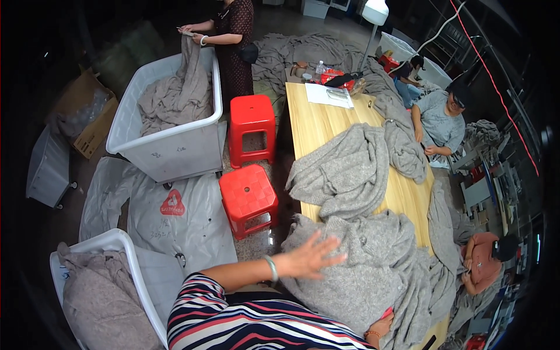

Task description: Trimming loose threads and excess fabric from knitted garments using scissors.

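Note:
A large heap of grey knitted fabric point(361, 274) lies over the near end of the wooden table point(303, 125). Just above its left part is my left hand point(309, 255), fingers spread and slightly blurred, holding nothing. Whether it touches the cloth I cannot tell. My right hand point(380, 328) rests at the near edge of the heap, closed on a small pink object point(388, 312) whose kind I cannot make out. Farther along the table lies another bunched grey knit piece point(344, 169).
Two red stools point(248, 192) stand left of the table. White wheeled bins point(166, 151) with grey knits are beyond and at lower left. Paper point(329, 96) and a bottle point(319, 69) sit at the far end. Several other people point(440, 119) are around the table.

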Motion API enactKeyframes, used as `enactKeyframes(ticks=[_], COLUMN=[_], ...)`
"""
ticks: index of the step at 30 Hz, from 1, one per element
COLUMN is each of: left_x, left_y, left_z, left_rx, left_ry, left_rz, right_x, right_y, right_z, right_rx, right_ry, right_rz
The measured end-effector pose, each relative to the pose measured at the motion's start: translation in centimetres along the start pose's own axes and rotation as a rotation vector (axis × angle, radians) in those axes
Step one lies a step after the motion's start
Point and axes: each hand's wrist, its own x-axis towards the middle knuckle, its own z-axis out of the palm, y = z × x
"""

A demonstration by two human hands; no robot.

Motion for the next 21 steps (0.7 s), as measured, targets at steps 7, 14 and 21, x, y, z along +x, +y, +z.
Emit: enactKeyframes(ticks=[7,14,21], left_x=[-4.0,-3.5,-3.2], left_y=[-0.2,-1.1,-1.2], left_z=[12.1,12.6,12.3], left_rx=[-0.176,-0.196,-0.178], left_ry=[-0.170,-0.171,-0.217], left_rz=[-0.101,-0.074,-0.094], right_x=[0.8,-1.5,1.9], right_y=[0.3,0.8,0.0], right_z=[-0.3,1.1,-1.2], right_rx=[0.539,0.367,0.350], right_ry=[-0.854,-0.758,-0.971], right_rz=[0.610,0.481,0.542])
